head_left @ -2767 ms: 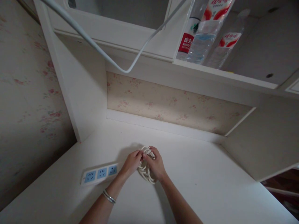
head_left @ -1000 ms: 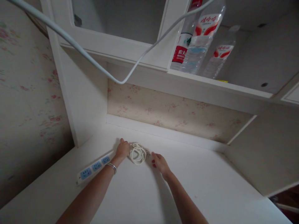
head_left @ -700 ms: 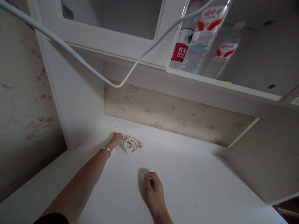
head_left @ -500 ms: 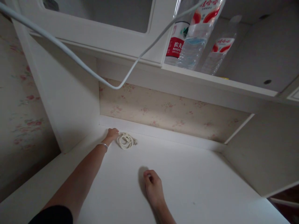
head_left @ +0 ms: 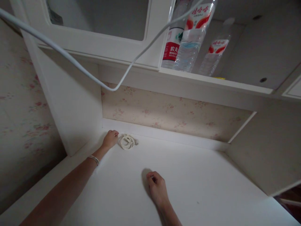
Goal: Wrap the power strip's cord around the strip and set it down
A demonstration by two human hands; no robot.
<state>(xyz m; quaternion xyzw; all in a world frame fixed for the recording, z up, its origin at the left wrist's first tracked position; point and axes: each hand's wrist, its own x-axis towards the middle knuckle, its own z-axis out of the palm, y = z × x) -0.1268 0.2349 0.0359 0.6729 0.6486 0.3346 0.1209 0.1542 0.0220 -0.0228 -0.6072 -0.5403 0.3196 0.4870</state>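
Note:
A coiled cream-white cable [head_left: 127, 142] lies at the back left of the white desktop, its connectors at the coil's right side. My left hand [head_left: 111, 138], a bracelet on its wrist, is just left of the coil. Its fingers are closed on one end of the cable, which runs from the coil to the fingertips. Nearer to me, at the middle of the desktop, my right hand [head_left: 157, 185] is curled closed just above the surface or resting on it. A small pale bit shows between its thumb and fingers, too small to name.
Water bottles [head_left: 194, 34] stand on the open shelf [head_left: 235, 85] overhead at the right. A thick white cord [head_left: 114, 89] hangs in a V across the upper view. Side panels [head_left: 77, 103] bound the white desktop [head_left: 178, 169]; flowered wallpaper [head_left: 162, 110] shows behind.
My left hand has turned slightly, its fingertips now visible on the cable's end. The coil and my right hand stay nearly in place; the view has shifted a little.

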